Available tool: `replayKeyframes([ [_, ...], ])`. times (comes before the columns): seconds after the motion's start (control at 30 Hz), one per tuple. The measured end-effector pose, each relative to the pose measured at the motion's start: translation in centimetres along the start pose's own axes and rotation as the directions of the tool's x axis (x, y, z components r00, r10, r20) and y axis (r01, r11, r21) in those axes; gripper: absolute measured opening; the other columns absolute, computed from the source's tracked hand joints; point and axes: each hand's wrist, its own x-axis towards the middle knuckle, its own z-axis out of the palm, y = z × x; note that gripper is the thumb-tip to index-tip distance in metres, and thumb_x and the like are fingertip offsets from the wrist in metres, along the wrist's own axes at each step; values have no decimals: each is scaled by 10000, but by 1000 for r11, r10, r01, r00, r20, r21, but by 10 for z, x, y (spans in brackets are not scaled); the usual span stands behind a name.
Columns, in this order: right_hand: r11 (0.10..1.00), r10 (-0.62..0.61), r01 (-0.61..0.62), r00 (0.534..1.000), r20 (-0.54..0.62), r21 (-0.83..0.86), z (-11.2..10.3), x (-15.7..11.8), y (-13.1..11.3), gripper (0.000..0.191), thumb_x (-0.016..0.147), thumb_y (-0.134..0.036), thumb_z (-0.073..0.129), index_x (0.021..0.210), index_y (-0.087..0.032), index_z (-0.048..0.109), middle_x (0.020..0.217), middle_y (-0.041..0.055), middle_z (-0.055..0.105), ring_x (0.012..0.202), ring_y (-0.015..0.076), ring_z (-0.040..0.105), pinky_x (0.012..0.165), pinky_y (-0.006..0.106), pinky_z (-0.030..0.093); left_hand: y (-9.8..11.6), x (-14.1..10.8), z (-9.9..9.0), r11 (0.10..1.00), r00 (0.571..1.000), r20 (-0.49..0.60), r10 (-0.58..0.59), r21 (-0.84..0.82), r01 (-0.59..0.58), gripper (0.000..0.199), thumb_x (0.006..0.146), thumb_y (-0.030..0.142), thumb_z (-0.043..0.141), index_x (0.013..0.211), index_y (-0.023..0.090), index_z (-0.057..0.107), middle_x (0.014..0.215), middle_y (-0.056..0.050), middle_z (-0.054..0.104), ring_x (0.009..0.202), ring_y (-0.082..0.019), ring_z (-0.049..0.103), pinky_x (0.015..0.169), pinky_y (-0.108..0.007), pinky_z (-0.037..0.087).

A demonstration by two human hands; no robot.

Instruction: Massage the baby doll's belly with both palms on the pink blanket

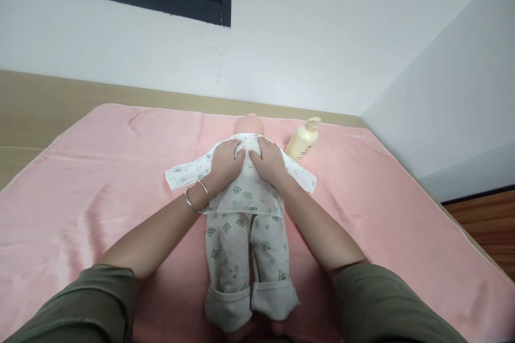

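A baby doll in a white printed top and trousers lies stretched out, its head at the far end and its feet toward me. The face is not visible; only the smooth back or top of the head shows. My left hand rests flat on the left side of the doll's upper body, fingers extended. On the other side, my right hand lies flat in the same way, the two thumbs close together near the middle. Both sleeves of the top spread outward. Rolled cuffs end the trouser legs.
A cream pump bottle leans to the right beyond the doll's sleeve. Under everything is a pink mat on a wooden surface. White walls rise behind and at right, with a dark window frame at upper left.
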Motion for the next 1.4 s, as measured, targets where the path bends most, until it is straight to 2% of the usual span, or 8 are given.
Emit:
replayKeyframes([
  [0.43, 1000, -5, 5, 1000, 31, 3, -4, 1, 0, 554, 1003, -403, 430, 1414, -43, 521, 1457, 209, 574, 1366, 338, 509, 1192, 464, 336, 1, 1, -2, 1000, 1000, 4, 4, 24, -4, 457, 946, 319, 382, 1243, 100, 651, 1240, -172, 714, 1182, -323, 642, 1073, -498, 487],
  [0.57, 990, -109, 98, 987, 114, 100, -15, 6, 14, 574, 995, -488, 458, 1411, -96, 513, 1455, 175, 577, 1332, 314, 540, 1144, 435, 406, 14, -5, -6, 992, 1000, -3, -14, 126, 14, 387, 960, 302, 397, 1185, 101, 638, 1143, -187, 715, 1132, -330, 645, 1036, -499, 501],
  [0.67, 985, -134, 114, 979, 154, 129, -22, 8, 18, 526, 1001, -498, 442, 1355, -121, 541, 1382, 159, 624, 1233, 301, 595, 1067, 436, 468, 29, -14, -10, 976, 997, 30, 75, 204, -80, 343, 954, 228, 388, 1154, 80, 623, 1148, -217, 681, 1154, -341, 622, 1038, -492, 488],
  [0.8, 999, -40, 42, 992, 123, -17, -19, -1, 0, 495, 1025, -406, 398, 1340, -54, 546, 1378, 225, 609, 1272, 332, 569, 1104, 462, 438, 35, -14, -16, 965, 983, 84, 161, 194, -175, 307, 935, 169, 379, 1114, 93, 617, 1154, -215, 667, 1155, -329, 609, 1030, -468, 485],
  [1.0, 978, -27, 30, 1000, 15, -208, -8, -28, -32, 447, 1037, -298, 311, 1220, -32, 620, 1257, 257, 647, 1261, 357, 561, 1128, 486, 408, 15, 8, -20, 989, 988, 153, -17, 146, -6, 289, 958, 263, 370, 982, 150, 634, 1029, -147, 713, 1009, -288, 640, 961, -435, 516],
  [1.13, 987, -31, 44, 996, 87, -157, -14, -17, -21, 462, 1027, -304, 339, 1285, -6, 581, 1321, 254, 624, 1305, 356, 528, 1141, 467, 394, 21, -1, -19, 949, 983, 132, 131, 270, -163, 292, 968, 209, 351, 962, 143, 635, 998, -164, 699, 981, -299, 640, 920, -444, 514],
  [1.3, 995, -98, 98, 969, 226, 9, -24, 8, 7, 469, 1012, -427, 391, 1289, -102, 583, 1395, 186, 609, 1267, 325, 564, 1108, 459, 417, 38, -24, -18, 913, 964, 109, 242, 309, -264, 288, 881, 81, 412, 1047, 99, 648, 1103, -224, 671, 1129, -355, 614, 977, -486, 497],
  [1.4, 995, -85, 92, 978, 191, -26, -22, 7, 4, 508, 1018, -426, 384, 1338, -69, 552, 1421, 207, 586, 1316, 340, 527, 1137, 476, 386, 37, -22, -18, 926, 960, 100, 262, 255, -279, 291, 875, 78, 401, 1014, 107, 656, 1092, -218, 674, 1142, -348, 610, 1006, -491, 489],
])
